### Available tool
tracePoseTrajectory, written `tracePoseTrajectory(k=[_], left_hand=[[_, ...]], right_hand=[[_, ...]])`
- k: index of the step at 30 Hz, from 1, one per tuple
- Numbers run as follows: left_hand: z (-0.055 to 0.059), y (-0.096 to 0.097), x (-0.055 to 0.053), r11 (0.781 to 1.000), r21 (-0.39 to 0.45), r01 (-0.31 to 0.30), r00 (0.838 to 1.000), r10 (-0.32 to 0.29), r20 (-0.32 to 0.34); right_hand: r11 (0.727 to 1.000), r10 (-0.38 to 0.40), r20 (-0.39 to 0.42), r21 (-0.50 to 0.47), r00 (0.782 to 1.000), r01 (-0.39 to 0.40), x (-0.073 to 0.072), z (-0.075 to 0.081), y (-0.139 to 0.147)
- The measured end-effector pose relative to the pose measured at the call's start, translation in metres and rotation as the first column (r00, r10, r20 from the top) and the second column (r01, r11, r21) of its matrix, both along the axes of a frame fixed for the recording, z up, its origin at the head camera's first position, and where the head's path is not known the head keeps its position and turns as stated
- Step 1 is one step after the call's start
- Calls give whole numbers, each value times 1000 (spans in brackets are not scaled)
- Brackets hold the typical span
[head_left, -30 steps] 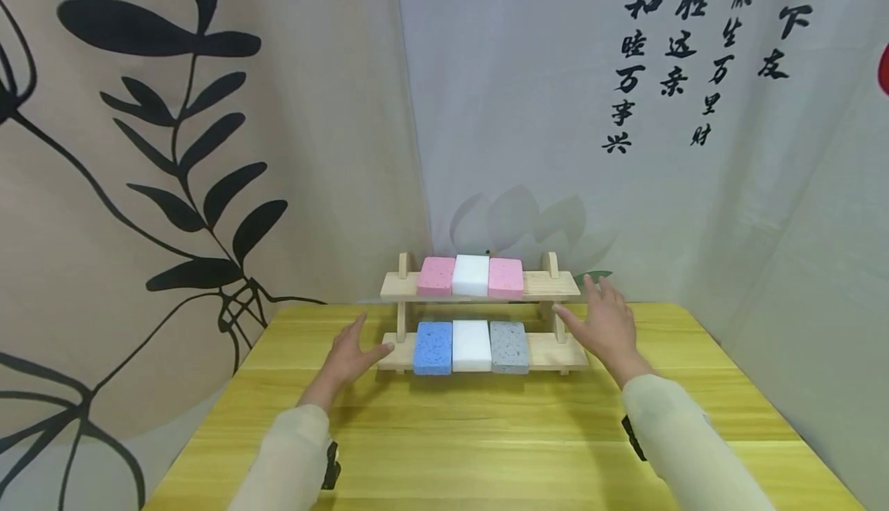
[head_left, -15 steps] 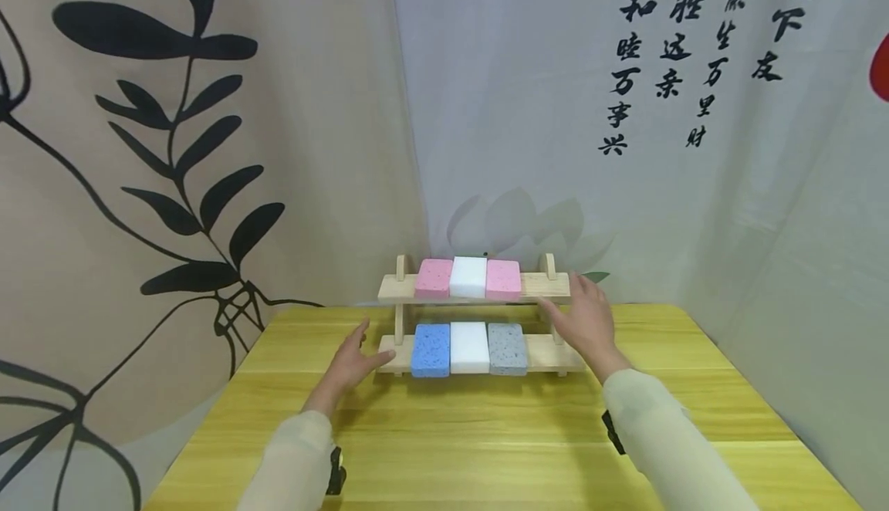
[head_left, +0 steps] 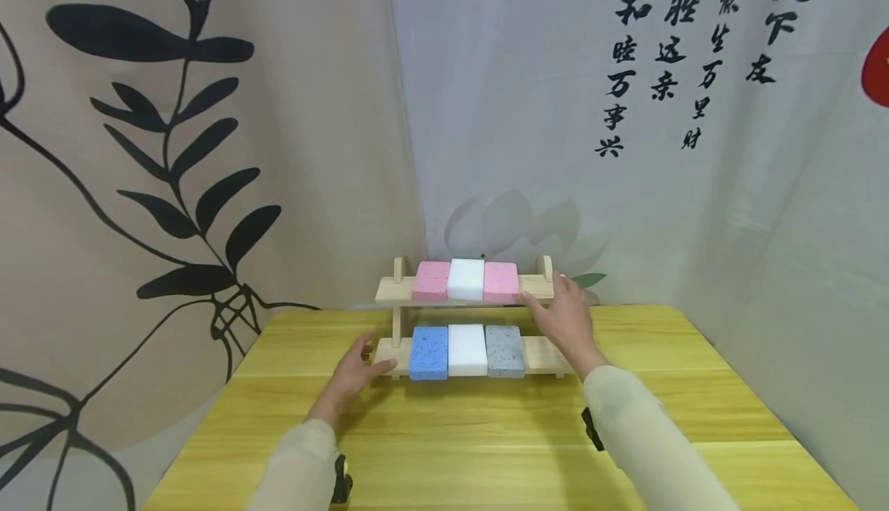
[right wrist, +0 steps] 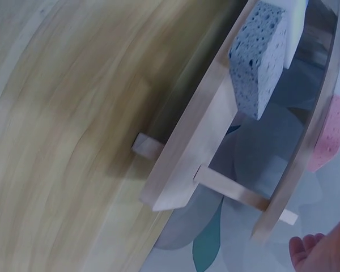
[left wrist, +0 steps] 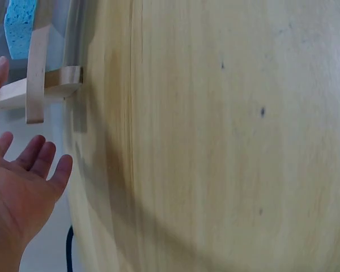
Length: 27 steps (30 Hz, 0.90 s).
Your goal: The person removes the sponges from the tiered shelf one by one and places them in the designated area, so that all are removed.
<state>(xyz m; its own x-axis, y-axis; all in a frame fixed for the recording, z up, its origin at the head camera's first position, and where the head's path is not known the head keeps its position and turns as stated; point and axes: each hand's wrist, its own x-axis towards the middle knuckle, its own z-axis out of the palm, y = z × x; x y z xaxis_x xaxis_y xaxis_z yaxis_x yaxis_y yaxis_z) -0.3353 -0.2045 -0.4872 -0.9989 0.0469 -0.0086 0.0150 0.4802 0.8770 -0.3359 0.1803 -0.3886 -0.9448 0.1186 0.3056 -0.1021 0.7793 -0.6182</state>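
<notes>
A two-tier wooden rack [head_left: 394, 289] stands near the back of the table. Its upper shelf bears a pink sponge [head_left: 431, 281], a white block [head_left: 466, 279] and another pink sponge [head_left: 501, 281]. Below sit a blue sponge [head_left: 428, 353], a white block [head_left: 467, 350] and a grey sponge [head_left: 505, 352]. My left hand [head_left: 353, 376] is spread beside the rack's lower left end; the left wrist view shows its fingers [left wrist: 42, 161] loosely bent. My right hand [head_left: 569, 322] is at the upper shelf's right end, thumb in front; contact is unclear.
The yellowish wooden table [head_left: 458, 449] extends in front of the rack. Behind it hangs a cloth backdrop [head_left: 333, 148] with dark leaves and written characters. A black cable [left wrist: 69, 249] shows past the table edge in the left wrist view.
My right hand has moved left, from beside the rack to the upper shelf's right end. My left hand has shifted slightly down and right. The sponges keep their places on the rack.
</notes>
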Motion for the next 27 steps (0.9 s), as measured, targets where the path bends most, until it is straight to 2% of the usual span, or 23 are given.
tracePoseTrajectory(k=[15, 27], left_hand=[[-9, 3, 1, 995, 103, 14, 1000, -15, 5], [-15, 3, 1, 994, 103, 34, 999, -33, -8]], right_hand=[[996, -15, 5, -83, 1000, 16, -7, 1, -23], [990, -62, 30, -125, 998, 65, -15, -6, -37]])
